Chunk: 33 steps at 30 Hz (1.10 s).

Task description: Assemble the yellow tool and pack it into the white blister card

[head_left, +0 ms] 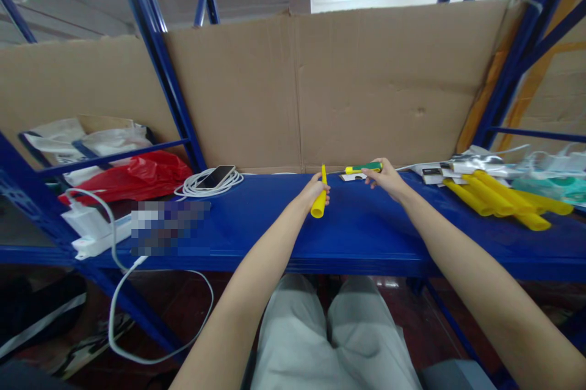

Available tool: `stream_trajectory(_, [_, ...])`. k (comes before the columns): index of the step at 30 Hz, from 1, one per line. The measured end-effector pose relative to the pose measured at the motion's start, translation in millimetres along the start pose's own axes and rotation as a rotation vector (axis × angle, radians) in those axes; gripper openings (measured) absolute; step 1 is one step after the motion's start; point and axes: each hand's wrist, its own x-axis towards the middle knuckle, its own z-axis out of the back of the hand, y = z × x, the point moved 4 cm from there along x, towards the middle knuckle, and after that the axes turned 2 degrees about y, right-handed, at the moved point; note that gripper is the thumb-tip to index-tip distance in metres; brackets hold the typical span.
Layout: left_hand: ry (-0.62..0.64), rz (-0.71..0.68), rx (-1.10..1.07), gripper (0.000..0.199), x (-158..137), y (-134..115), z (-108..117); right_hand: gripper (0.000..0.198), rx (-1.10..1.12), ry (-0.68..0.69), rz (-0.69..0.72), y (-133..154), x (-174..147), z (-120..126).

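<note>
My left hand (312, 190) is closed around a yellow plastic tube (318, 205); its wide round end faces me and its narrow tip points away. To the right, my right hand (387, 179) grips a screwdriver (364, 168) by its green and yellow handle, its thin shaft pointing left toward the tube. A gap separates the shaft from the tube. Just under the screwdriver a small white and black piece (352, 177) lies on the blue shelf (256, 219); its kind is unclear.
Several yellow tubes (499, 195) lie piled at the right, beside small boxes (433, 175) and clear plastic wrapping (549, 170). On the left are a phone (217, 177) on a coiled white cable (195, 185), a red bag (137, 175) and a power strip (98, 242). Cardboard (366, 85) stands behind.
</note>
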Motion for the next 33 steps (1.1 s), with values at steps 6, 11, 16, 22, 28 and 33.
stream_trajectory(6, [-0.015,-0.002,-0.019,0.076,-1.5,-0.2,-0.2,0.036,-0.216,-0.029,0.021,5.5,-4.5,2.2])
stream_trajectory(11, [-0.026,0.0,-0.013,0.076,-3.3,-1.7,0.1,0.037,-0.023,0.032,-0.032,5.8,-4.4,-4.5])
stream_trajectory(16, [-0.03,0.0,0.019,0.075,-4.9,-2.7,-0.4,0.032,-0.142,0.041,0.007,4.8,-2.7,-1.6])
stream_trajectory(22, [-0.045,-0.005,0.047,0.074,-6.2,-2.8,-2.0,0.036,0.0,0.066,-0.016,4.0,-2.6,-2.4])
stream_trajectory(28, [-0.047,0.001,0.065,0.073,-8.0,-3.4,-2.6,0.035,-0.185,0.03,0.007,4.5,-1.5,-0.1])
stream_trajectory(33, [-0.063,-0.008,0.058,0.074,-6.6,-3.2,-1.2,0.029,-0.085,0.09,-0.111,4.9,-5.7,-4.4])
